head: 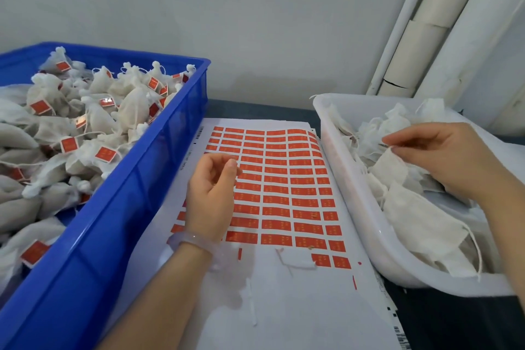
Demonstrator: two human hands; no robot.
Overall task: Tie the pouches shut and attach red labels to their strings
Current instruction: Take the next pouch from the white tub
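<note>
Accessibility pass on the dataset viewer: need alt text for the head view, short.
A person's right hand pinches an untied pouch in a white tub at right. The left hand hovers, loosely curled and empty, over a sheet of red labels in the middle. At left, a blue crate holds tied, labelled pouches.

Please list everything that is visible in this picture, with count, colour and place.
blue crate: one, blue, left
tied pouches: many, white, in the blue crate
sheet: one, white, middle
red labels: many, red, on the sheet and the tied pouches
white tub: one, white, right
untied pouches: many, white, in the white tub
pipes: several, white, back right
bracelet: one, pale, left wrist
left grip: empty, over the sheet
right grip: pinches one untied pouch
</note>
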